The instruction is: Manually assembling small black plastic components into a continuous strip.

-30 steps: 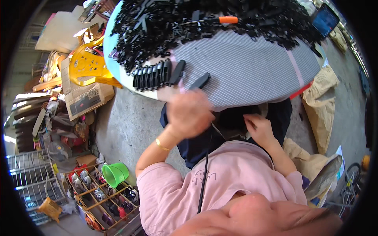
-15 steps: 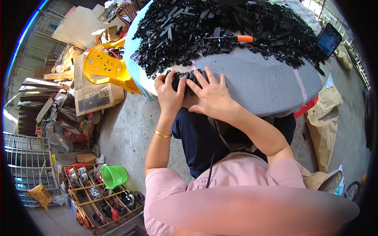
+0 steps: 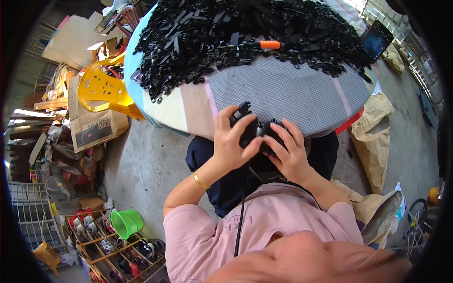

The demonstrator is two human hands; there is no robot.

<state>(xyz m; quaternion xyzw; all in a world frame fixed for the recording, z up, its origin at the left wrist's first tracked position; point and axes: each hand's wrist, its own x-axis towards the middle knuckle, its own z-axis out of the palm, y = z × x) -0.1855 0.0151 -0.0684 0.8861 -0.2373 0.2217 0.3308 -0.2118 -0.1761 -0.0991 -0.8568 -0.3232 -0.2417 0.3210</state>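
Gripping a bundle of black plastic pieces (image 3: 257, 132) from both sides, the person's two hands are meeting at the near edge of the round table (image 3: 302, 94), just above the lap. In the head view, the left hand (image 3: 231, 144) is curling its fingers around the left end of the bundle, thumb pressing in toward the middle, so the hand is closing narrowly on the pieces rather than spreading wide. A gold bangle (image 3: 200, 180) is sitting on that wrist. The right hand (image 3: 290, 153) is wrapping over the right end, fingers bent and lying across the top of the black pieces, likewise holding them tightly. The bundle is hanging partly over the table's rim, touching both hands, and well apart from the large heap of black plastic parts (image 3: 250, 37) that is covering the far half of the table. An orange-handled screwdriver (image 3: 257, 45) is lying on that heap. A yellow plastic chair (image 3: 106, 89) is standing beside the table on the person's left, and a green bucket (image 3: 126, 222) is sitting on the floor near a shoe rack (image 3: 111, 247).
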